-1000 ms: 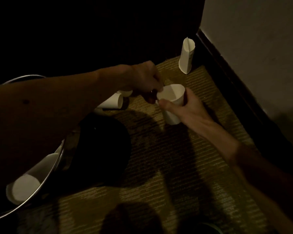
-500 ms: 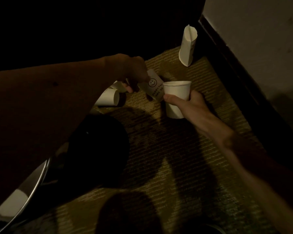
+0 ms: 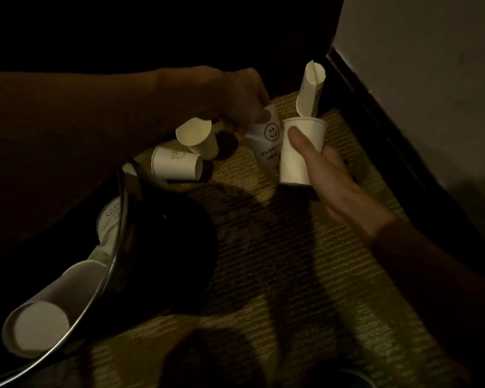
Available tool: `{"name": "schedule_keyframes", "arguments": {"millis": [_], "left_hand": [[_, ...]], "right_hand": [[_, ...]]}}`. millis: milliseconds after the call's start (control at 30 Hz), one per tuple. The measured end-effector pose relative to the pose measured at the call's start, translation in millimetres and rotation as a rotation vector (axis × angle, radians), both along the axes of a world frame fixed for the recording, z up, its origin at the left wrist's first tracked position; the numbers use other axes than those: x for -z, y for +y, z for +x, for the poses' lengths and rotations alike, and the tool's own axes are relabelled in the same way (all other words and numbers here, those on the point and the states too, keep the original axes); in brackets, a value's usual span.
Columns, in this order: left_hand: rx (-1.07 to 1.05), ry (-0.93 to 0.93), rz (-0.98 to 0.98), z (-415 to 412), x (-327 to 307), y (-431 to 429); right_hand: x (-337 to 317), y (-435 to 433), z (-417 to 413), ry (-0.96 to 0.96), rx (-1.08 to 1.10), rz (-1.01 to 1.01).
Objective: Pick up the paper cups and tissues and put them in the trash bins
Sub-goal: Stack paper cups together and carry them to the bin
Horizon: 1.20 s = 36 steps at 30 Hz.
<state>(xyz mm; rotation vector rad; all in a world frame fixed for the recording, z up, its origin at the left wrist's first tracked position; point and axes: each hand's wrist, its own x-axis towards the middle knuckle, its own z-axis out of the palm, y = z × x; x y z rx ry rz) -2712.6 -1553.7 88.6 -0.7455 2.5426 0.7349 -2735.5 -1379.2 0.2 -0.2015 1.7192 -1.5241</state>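
Observation:
My right hand [image 3: 336,186] grips a plain white paper cup [image 3: 301,152], upright above the carpet. My left hand [image 3: 235,93] holds a smiley-printed paper cup [image 3: 266,138] by its rim, right beside the plain one. Two more paper cups lie on the carpet to the left: one tilted with its mouth up [image 3: 198,137], one on its side [image 3: 177,163]. A crushed cup [image 3: 310,88] stands by the dark skirting at the back. At lower left a metal-rimmed trash bin [image 3: 111,264] holds several cups [image 3: 42,326].
Olive carpet [image 3: 291,275] covers the floor. A dark round lid or bin body [image 3: 174,247] lies beside the rim. A pale wall [image 3: 417,79] with dark skirting runs along the right. The upper left is too dark to read.
The view shifted so more of the bin and its cups show. My left hand has brought the smiley cup up against the cup in my right hand.

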Motion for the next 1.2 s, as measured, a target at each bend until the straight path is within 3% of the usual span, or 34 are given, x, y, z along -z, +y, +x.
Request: {"name": "schedule_keyframes", "arguments": {"millis": [133, 233, 400, 500, 600, 767, 867, 1033, 1200], "left_hand": [[0.060, 0.224, -0.111, 16.6, -46.7, 4.8], [0.045, 0.338, -0.041, 45.5, -85.6, 1.9], [-0.034, 0.472, 0.038, 111.4, -145.9, -11.5], [-0.039, 0.500, -0.003, 156.2, -170.8, -28.2], [0.002, 0.424, -0.059, 204.1, -182.3, -48.5], [0.041, 0.180, 0.014, 264.7, -167.4, -70.2], [0.029, 0.042, 0.039, 281.5, -138.7, -75.0], [0.040, -0.044, -0.004, 279.3, -104.4, -80.9], [0.082, -0.075, 0.083, 270.8, -90.1, -84.6]], "right_hand": [[-43.6, -1.3, 0.5, 0.140, -0.060, -0.057], [-84.1, -0.2, 10.2, 0.198, -0.122, -0.147], [-150.0, -6.2, 40.5, 0.344, -0.257, -0.124], [-187.7, -15.9, 64.8, 0.410, -0.421, -0.196], [-214.0, -34.8, 89.7, 0.529, -0.621, -0.104], [-230.5, -82.2, 136.9, 0.789, -0.907, 0.355], [-226.3, -105.6, 162.1, 0.890, -1.071, 0.499], [-198.4, -118.7, 178.0, 0.920, -1.170, 0.587], [-187.3, -121.4, 177.6, 0.968, -1.212, 0.659]]}}
